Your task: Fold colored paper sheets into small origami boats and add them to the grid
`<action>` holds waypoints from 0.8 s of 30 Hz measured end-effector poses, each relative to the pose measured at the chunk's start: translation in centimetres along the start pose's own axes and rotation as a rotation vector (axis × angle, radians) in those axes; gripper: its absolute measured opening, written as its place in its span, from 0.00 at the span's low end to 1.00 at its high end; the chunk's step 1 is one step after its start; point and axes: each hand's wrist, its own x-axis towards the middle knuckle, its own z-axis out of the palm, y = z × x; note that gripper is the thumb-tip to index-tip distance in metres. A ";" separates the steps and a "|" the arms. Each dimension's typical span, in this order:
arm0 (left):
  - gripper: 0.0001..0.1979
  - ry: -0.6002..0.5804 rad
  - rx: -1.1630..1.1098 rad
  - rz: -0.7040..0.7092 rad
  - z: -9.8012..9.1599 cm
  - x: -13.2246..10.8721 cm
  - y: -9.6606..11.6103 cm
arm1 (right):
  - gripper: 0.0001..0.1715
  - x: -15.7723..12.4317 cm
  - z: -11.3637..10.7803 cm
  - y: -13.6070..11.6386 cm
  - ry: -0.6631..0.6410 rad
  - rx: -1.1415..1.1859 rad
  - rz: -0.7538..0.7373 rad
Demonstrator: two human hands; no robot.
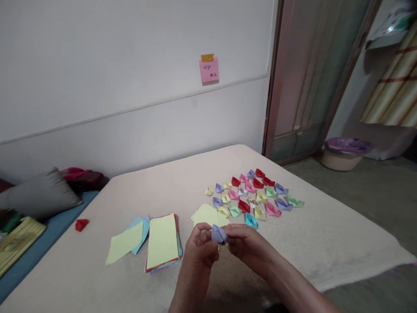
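Between my two hands is a small lavender origami boat (219, 234), held up above the pale cover. My left hand (201, 248) pinches its left side, thumb below and fingers behind. The fingertips of my right hand (245, 243) grip its right end. Just beyond my hands lie some pale yellow paper pieces (208, 215), partly hidden by them. A turquoise paper boat (251, 221) sits close past my right hand. Behind it, several folded boats in red, pink, yellow, green and lavender stand in loose rows, among them a red boat (244, 206).
A stack of coloured paper (163, 243) with a yellow sheet on top lies left of my hands. Loose yellow (125, 242) and blue sheets rest beside it. Farther left is a red folded piece (81, 224). A white wall bears a pink note (209, 71). A lined bin (342, 161) stands right.
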 end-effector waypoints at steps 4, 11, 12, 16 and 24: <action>0.21 0.029 0.236 0.104 -0.2 0.9 -1.0 | 0.02 0.4 -0.1 0.5 0.036 0.056 0.044; 0.13 0.143 0.500 0.252 0.6 0.4 -1.1 | 0.04 0.6 -0.1 1.1 0.103 0.113 0.076; 0.13 0.141 0.504 0.250 0.8 0.3 -1.0 | 0.04 0.6 -0.1 1.1 0.120 0.123 0.088; 0.14 0.158 0.522 0.242 1.1 0.0 -0.6 | 0.08 0.5 0.2 0.9 0.147 0.109 0.114; 0.13 0.227 0.644 0.274 1.2 -0.3 -0.6 | 0.08 -0.3 0.9 0.5 0.044 -0.115 -0.082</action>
